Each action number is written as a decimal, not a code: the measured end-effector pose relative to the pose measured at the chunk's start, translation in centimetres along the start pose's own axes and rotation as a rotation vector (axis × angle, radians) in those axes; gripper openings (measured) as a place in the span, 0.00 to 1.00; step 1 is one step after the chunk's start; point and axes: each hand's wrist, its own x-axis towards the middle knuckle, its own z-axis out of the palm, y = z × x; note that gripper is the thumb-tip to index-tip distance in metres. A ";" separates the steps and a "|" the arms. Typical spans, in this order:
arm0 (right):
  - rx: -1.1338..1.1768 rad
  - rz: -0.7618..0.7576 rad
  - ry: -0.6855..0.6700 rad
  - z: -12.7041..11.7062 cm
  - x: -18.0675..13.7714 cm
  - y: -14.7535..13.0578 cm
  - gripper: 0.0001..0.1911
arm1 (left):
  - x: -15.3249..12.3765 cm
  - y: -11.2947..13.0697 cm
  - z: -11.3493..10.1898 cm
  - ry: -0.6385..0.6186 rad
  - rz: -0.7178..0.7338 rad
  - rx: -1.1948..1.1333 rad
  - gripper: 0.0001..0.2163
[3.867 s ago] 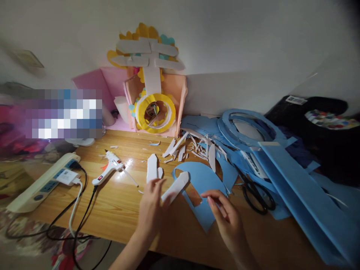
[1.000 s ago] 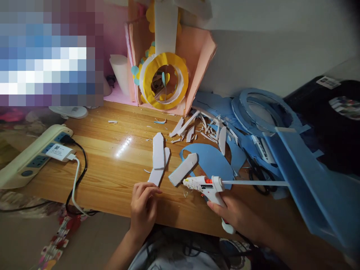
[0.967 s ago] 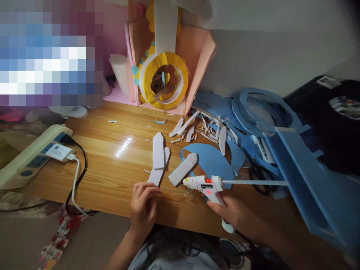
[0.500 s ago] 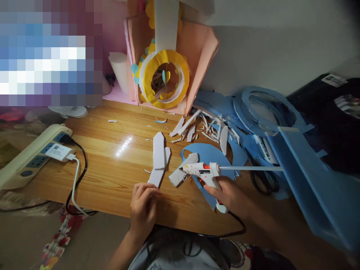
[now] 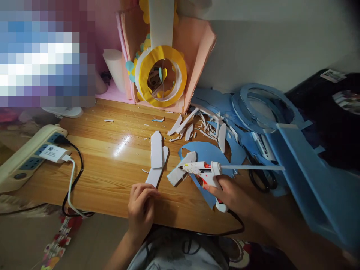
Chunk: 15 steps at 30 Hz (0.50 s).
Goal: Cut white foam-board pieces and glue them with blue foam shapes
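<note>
My right hand (image 5: 225,191) is closed around the handle of a white glue gun (image 5: 206,169), with a clear glue stick (image 5: 253,168) jutting from its back. The gun's nozzle points left, over a small white foam piece (image 5: 177,176) that overlaps a blue sheet cutout (image 5: 206,148). My left hand (image 5: 142,204) rests near the table's front edge with its fingers curled, at the near end of a white foam strip (image 5: 155,176). Anything inside those fingers is hidden. A second white strip (image 5: 156,152) lies partly across the first.
White foam scraps (image 5: 194,125) are scattered toward the back. Blue rings (image 5: 270,107) and a blue foam channel (image 5: 306,183) stand at right, near black-handled scissors (image 5: 261,180). A power strip (image 5: 33,157) with cables is at left. Behind stands a pink panel structure (image 5: 199,60) with a yellow ring (image 5: 181,77).
The view has shifted slightly, so most things sit a little farther left in the picture. Both hands and the glue gun keep nearly the same pose.
</note>
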 end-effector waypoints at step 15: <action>-0.125 -0.043 0.003 -1.2 -1.2 0.3 0.12 | 0.0 0.0 0.1 0.012 0.056 -0.019 0.12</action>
